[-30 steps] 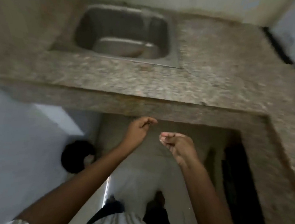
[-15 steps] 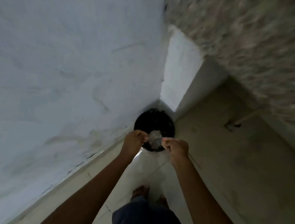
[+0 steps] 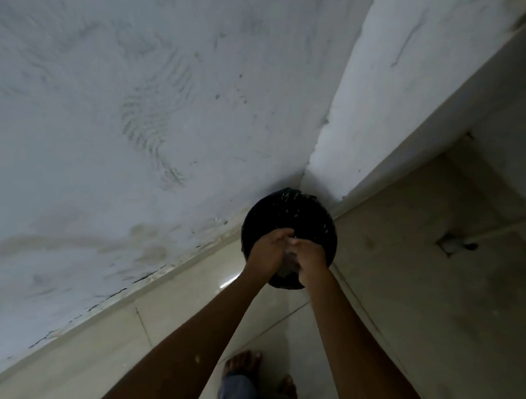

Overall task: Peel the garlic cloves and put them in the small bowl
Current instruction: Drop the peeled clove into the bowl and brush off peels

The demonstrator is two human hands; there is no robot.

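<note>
My left hand (image 3: 268,251) and my right hand (image 3: 311,259) meet fingertip to fingertip above a black round bin (image 3: 289,214) standing on the floor in the wall corner. Both hands have curled fingers that pinch a small pale scrap (image 3: 292,241), which looks like garlic skin. Inside the bin, pale flakes stick to the dark liner, and a pale heap (image 3: 288,264) shows between my wrists. No garlic cloves and no small bowl are in view.
A white plastered wall (image 3: 136,110) fills the left and top. The pale tiled floor (image 3: 420,306) runs to the right, with a small fitting and a hose (image 3: 454,245) on it. My bare feet (image 3: 242,366) stand just behind the bin.
The view has swung from the granite counter and sink down to the corner bin. My hands, apart before, have come together over the bin.
</note>
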